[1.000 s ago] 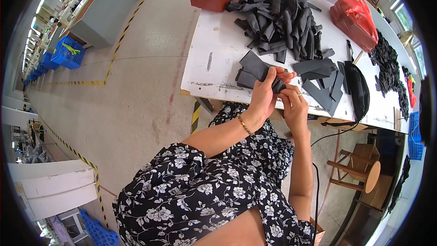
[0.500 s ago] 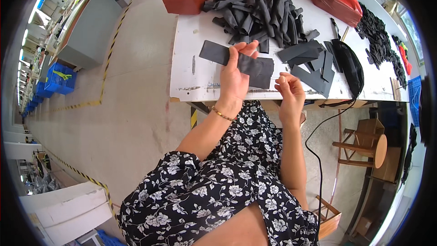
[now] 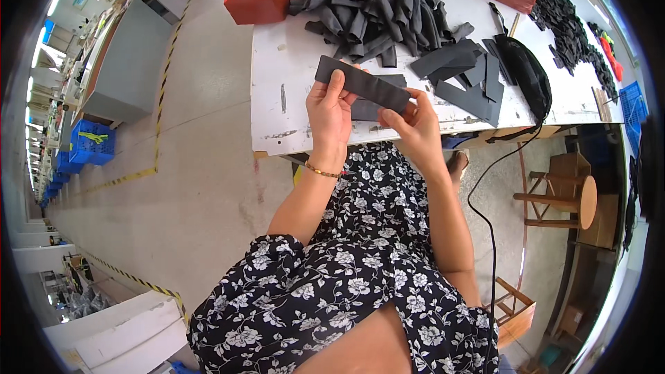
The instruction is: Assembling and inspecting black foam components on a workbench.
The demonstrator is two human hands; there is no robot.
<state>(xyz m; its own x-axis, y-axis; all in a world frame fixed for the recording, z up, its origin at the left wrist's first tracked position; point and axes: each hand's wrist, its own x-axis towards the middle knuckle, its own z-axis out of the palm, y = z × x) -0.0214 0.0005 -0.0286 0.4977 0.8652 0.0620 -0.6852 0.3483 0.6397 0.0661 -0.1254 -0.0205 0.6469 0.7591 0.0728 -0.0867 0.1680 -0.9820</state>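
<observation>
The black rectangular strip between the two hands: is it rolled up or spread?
Spread: the black rectangular strip stretches from the bare left hand to the bare right hand, its broad face visible.

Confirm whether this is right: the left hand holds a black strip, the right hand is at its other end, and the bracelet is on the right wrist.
Wrong wrist: the head view shows the bracelet on the left wrist. The left hand does hold a black strip, with the right hand at its other end.

Around me was a factory workshop: dark strips [image 3: 377, 10] heaped on a white counter [image 3: 267, 62], blue crates [image 3: 92, 145] beyond, striped tape [image 3: 163, 83] marking the floor [image 3: 215, 131].
</observation>
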